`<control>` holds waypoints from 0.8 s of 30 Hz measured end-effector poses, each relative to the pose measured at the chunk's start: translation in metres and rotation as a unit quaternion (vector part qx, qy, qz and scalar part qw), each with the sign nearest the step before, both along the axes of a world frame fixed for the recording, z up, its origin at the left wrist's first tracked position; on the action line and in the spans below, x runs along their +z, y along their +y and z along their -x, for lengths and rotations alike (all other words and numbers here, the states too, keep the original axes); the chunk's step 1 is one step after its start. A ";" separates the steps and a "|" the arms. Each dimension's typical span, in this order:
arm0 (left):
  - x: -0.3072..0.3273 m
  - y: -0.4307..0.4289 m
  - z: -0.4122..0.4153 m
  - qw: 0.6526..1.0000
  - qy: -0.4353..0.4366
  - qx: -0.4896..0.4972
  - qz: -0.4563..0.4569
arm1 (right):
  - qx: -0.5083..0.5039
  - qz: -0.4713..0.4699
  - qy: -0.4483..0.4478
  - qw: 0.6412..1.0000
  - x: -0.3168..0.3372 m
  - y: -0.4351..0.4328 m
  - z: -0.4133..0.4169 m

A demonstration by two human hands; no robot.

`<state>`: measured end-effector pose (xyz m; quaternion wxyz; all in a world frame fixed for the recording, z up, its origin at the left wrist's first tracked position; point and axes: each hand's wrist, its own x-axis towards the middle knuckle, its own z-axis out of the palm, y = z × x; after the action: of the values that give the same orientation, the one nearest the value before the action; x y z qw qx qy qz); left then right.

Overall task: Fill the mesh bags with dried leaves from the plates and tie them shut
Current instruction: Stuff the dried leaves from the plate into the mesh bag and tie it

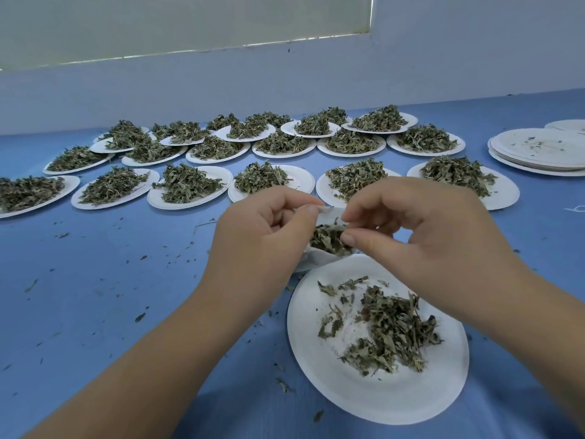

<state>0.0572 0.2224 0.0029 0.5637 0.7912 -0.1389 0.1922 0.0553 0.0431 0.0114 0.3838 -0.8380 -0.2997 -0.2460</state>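
- Hands meet over a blue bench (95,280), where a person's left hand (262,229) and right hand (421,229) are held close together, each pinching one side of the mouth of a small white mesh bag (318,259).
- The left hand grips the bag's rim between thumb and forefinger, with the other fingers curled under. The right hand nips the opposite edge with thumb and fingertips.
- The bag hangs between the two hands, just above the far rim of the nearest plate (364,397), its mouth held open and a clump of dried leaves (329,240) showing inside.
- A loose heap of leaves (392,331) lies on the right half of that white paper plate, with a few stray pieces to its left.
- Beyond the hands, rows of heaped plates (186,202) stretch across the bench towards a pale wall (285,74). Many of them overlap at the rims.
- A stack of emptied plates (538,150), dusted with a few crumbs, sits at the far right, well apart from the bag.
- Leaf fragments (139,316) are scattered over the blue surface to the left of the person's forearms.
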 end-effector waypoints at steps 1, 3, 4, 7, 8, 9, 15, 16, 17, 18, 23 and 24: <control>0.000 -0.001 0.001 1.000 -0.002 -0.003 -0.007 | -0.003 0.011 -0.012 1.000 -0.001 0.001 0.000; -0.001 -0.004 0.003 1.000 -0.004 -0.010 -0.018 | -0.019 0.060 -0.045 0.997 -0.003 0.004 0.000; -0.001 -0.005 0.004 1.000 -0.003 -0.014 -0.022 | -0.030 0.089 -0.065 0.993 -0.004 0.007 0.000; -0.002 -0.007 0.005 0.999 0.000 -0.021 -0.027 | -0.040 0.140 -0.097 0.985 -0.006 0.011 0.000; -0.001 -0.007 0.005 1.000 0.003 -0.019 -0.020 | -0.029 0.138 -0.091 0.986 -0.006 0.009 0.000; -0.001 -0.005 0.004 1.000 0.004 -0.015 -0.012 | -0.010 0.126 -0.078 0.989 -0.004 0.007 0.000; 0.006 0.006 -0.001 0.999 0.009 0.012 0.048 | 0.052 0.132 -0.045 0.989 0.002 -0.006 0.000; 0.006 0.006 -0.001 0.998 0.017 0.006 0.061 | 0.052 0.158 -0.040 0.985 0.001 -0.005 0.000; 0.006 0.006 0.000 0.998 0.021 0.000 0.061 | 0.054 0.189 -0.030 0.980 0.000 -0.003 0.000; 0.005 0.004 0.001 0.999 0.019 -0.006 0.048 | 0.057 0.221 -0.020 0.973 -0.001 -0.001 0.000; 0.002 -0.002 0.003 1.000 -0.006 -0.024 -0.012 | 0.069 0.290 -0.010 0.954 -0.005 0.005 -0.001; 0.002 -0.001 0.002 1.000 -0.007 -0.021 -0.008 | 0.076 0.278 -0.014 0.957 -0.004 0.003 -0.002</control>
<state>0.0549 0.2214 0.0051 0.5605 0.7912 -0.1611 0.1841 0.0570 0.0462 0.0070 0.1494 -0.8827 -0.4247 -0.1346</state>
